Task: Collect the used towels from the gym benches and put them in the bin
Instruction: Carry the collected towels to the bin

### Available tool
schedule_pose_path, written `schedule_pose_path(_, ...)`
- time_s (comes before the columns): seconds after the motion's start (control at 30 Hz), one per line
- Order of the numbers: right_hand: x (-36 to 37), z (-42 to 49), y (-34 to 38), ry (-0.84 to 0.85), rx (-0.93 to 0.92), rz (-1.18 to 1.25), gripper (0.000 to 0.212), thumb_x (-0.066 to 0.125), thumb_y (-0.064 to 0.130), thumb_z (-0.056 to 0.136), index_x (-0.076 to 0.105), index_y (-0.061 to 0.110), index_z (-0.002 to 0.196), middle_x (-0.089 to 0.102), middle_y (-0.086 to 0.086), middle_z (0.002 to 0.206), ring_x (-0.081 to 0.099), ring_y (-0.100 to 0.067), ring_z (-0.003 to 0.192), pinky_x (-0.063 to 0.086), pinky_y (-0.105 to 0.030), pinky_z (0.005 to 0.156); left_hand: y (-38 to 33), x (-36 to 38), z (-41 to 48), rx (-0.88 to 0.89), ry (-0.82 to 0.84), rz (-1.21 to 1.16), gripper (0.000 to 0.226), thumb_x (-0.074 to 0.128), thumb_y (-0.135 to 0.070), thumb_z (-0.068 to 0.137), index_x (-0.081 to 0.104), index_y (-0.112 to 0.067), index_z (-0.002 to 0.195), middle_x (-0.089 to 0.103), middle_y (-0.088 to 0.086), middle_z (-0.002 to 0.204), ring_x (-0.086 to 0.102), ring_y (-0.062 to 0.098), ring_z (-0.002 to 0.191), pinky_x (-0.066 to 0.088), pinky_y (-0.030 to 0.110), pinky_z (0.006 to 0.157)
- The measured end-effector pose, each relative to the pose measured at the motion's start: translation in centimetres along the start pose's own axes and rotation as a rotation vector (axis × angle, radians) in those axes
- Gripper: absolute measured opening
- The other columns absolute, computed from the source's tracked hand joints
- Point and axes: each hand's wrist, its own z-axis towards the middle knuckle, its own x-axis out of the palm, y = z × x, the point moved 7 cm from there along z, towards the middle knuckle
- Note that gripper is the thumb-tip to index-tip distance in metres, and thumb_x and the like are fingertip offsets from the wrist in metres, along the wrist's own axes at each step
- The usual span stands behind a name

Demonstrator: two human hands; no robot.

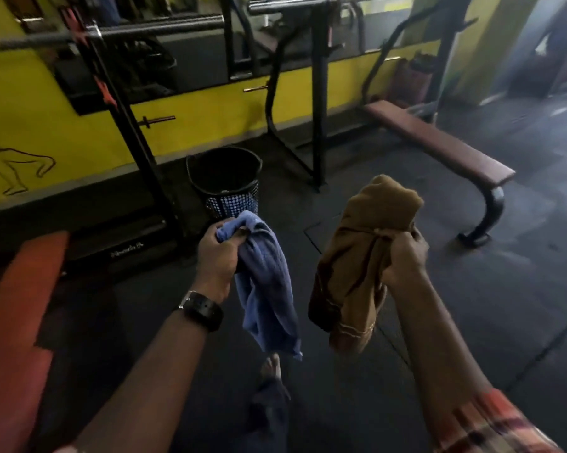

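Dangling blue towel (265, 282), brown towel (357, 256); bin (224, 191) rim ahead.

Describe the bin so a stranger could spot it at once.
Start at the long yellow wall ahead. At its foot, just right of the slanted black rack post, the bin stands on the dark floor. It alone is round and open-topped, a black basket with a mesh lower wall.

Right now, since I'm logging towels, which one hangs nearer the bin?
The blue towel, in the left hand; the brown towel hangs from the right hand.
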Motion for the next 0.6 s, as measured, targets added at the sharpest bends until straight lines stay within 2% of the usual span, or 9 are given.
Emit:
schedule_pose_path(0.1, 5.2, 6.4, -0.1, 0.022, -0.024, -0.010, 0.033, 0.067, -0.003, 0.060, 0.072, 0.027, 0.073, 0.070, 0.001, 0.088, 0.067, -0.021, 0.088, 0.055, -0.029, 0.067, -0.1, 1.5, 7.9, 0.013, -0.074, -0.040, 0.016, 0.065, -0.010, 0.089, 0.072, -0.014, 0.102, 0.074, 0.007, 0.099, 0.070, 0.021, 0.092, 0.057, 0.036, 0.081)
schedule_pose_path(0.2, 12.5, 13.1, 0.0, 0.078, 0.007, 0.000, 0.032, 0.066, -0.005, 0.059, 0.072, 0.025, 0.068, 0.070, -0.004, 0.091, 0.068, -0.026, 0.092, 0.058, -0.037, 0.077, -1.1, 3.1, 17.4, -0.012, -0.132, -0.115, 0.011, 0.063, -0.007, 0.087, 0.070, -0.006, 0.097, 0.072, 0.007, 0.091, 0.068, 0.022, 0.088, 0.055, 0.025, 0.069)
schedule_pose_path(0.3, 18.2, 18.1, 0.6, 0.105, 0.050, 0.032, 0.032, 0.066, -0.006, 0.060, 0.072, 0.023, 0.072, 0.071, -0.009, 0.095, 0.069, -0.029, 0.095, 0.059, -0.042, 0.079, -2.3, 4.3, 24.4, -0.152, -0.148, -0.301, 0.029, 0.061, -0.009, 0.087, 0.069, 0.003, 0.112, 0.071, 0.015, 0.100, 0.069, 0.024, 0.088, 0.056, 0.022, 0.064)
schedule_pose_path(0.37, 21.9, 21.8, 1.0, 0.115, 0.084, 0.056, 0.033, 0.067, -0.005, 0.058, 0.072, 0.019, 0.080, 0.072, -0.012, 0.099, 0.070, -0.029, 0.092, 0.060, -0.042, 0.076, -3.5, 5.2, 29.0, -0.257, -0.159, -0.422, 0.036, 0.057, -0.014, 0.089, 0.066, 0.003, 0.120, 0.068, 0.016, 0.102, 0.068, 0.024, 0.089, 0.057, 0.025, 0.070)
schedule_pose_path(0.43, 25.4, 25.2, 1.2, 0.135, 0.111, 0.062, 0.035, 0.069, -0.002, 0.056, 0.073, 0.018, 0.085, 0.074, -0.010, 0.093, 0.072, -0.026, 0.085, 0.059, -0.039, 0.070, -5.0, 6.4, 33.3, -0.275, -0.100, -0.523, 0.029, 0.049, -0.014, 0.092, 0.067, 0.000, 0.109, 0.068, 0.015, 0.098, 0.068, 0.026, 0.090, 0.057, 0.030, 0.077)
schedule_pose_path(0.53, 31.0, 30.6, 1.1, 0.201, 0.160, 0.086, 0.037, 0.069, -0.001, 0.056, 0.071, 0.018, 0.088, 0.077, -0.003, 0.078, 0.074, -0.020, 0.071, 0.059, -0.035, 0.062, -6.9, 7.5, 39.4, -0.251, -0.050, -0.683, 0.022, 0.039, -0.010, 0.084, 0.061, -0.012, 0.081, 0.063, 0.007, 0.070, 0.066, 0.022, 0.062, 0.055, 0.027, 0.062)
schedule_pose_path(0.6, 34.5, 33.7, 0.9, 0.226, 0.181, 0.094, 0.038, 0.068, -0.002, 0.058, 0.070, 0.016, 0.091, 0.076, -0.003, 0.074, 0.074, -0.021, 0.068, 0.058, -0.034, 0.060, -7.6, 7.6, 42.8, -0.220, -0.075, -0.732, 0.016, 0.043, -0.009, 0.069, 0.055, -0.015, 0.079, 0.055, 0.004, 0.074, 0.059, 0.020, 0.063, 0.049, 0.029, 0.066)
